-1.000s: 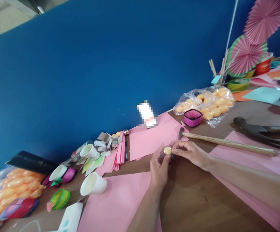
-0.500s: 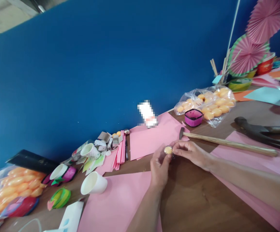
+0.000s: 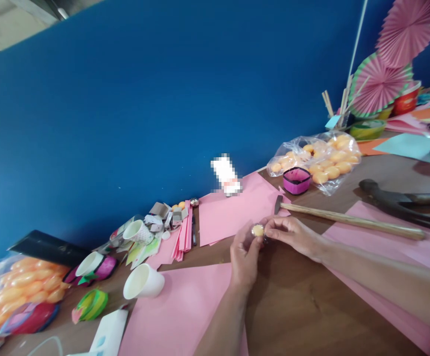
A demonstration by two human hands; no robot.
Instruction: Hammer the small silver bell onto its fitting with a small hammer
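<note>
We're pinching a little round orange piece (image 3: 258, 230) between both hands over the wooden table (image 3: 304, 306), left hand (image 3: 243, 259) fingers curled around it, right hand (image 3: 292, 236) fingertips nipping its edge, hammer (image 3: 348, 221) lying just behind

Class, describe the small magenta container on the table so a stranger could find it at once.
Start at the blue wall and follow the wooden table rightwards to the clear bag of orange pieces. The magenta container sits against its front: open-topped, black-rimmed, and squarish, unlike the round white paper cups.
</note>
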